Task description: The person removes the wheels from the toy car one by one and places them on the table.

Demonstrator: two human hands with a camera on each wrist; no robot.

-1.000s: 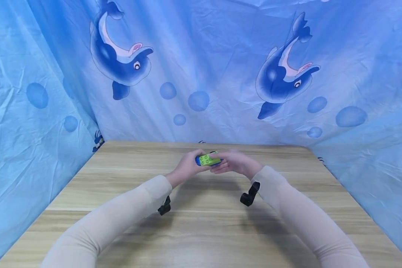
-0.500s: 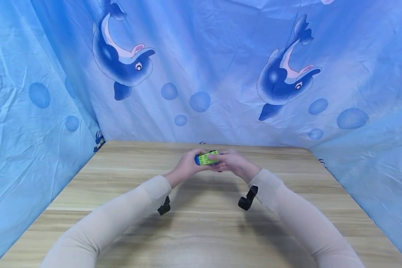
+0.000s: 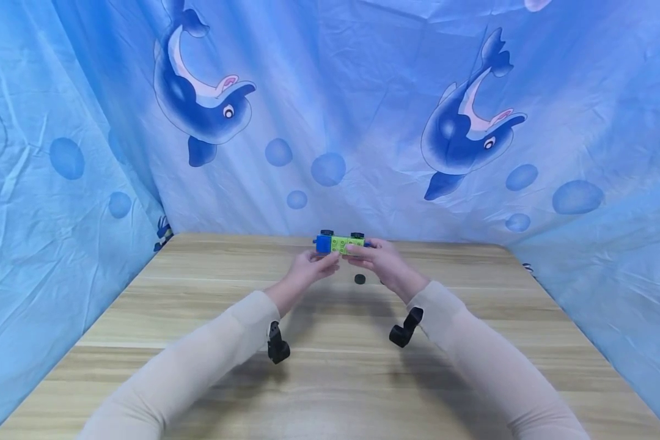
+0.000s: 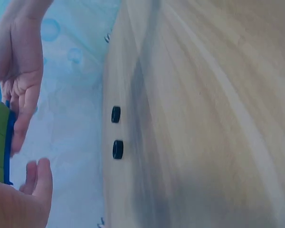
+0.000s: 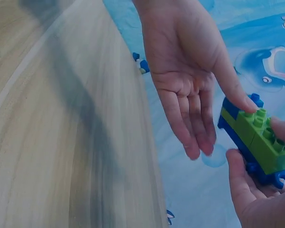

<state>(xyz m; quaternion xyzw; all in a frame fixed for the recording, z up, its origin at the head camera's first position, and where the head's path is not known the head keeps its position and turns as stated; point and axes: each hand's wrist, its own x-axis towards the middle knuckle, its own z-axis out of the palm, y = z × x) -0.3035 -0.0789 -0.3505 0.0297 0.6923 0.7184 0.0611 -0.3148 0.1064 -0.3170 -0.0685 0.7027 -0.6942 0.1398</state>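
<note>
A toy car (image 3: 338,245) built of green studded blocks on a blue base, with a hook at one end, is up between both hands. Two black wheels (image 3: 327,233) show along its far side. My right hand (image 3: 382,260) holds its right part, thumb on the green top and fingers beneath. The left hand (image 3: 308,269) has its thumb at the car's near edge; in the right wrist view that thumb touches the green block (image 5: 259,130) while the other fingers extend straight, apart from the car. Two loose black wheels (image 4: 118,149) rest on the table below.
The wooden table (image 3: 330,366) stretches out under both arms. Behind it hangs a blue curtain (image 3: 374,183) with dolphin prints, and its side panels flank the table. Small black wrist cameras (image 3: 404,330) jut out under the sleeves.
The car has moved away from the body and turned, so its blue end and far-side wheels show. My left hand has loosened from around it. The loose wheels have come into view.
</note>
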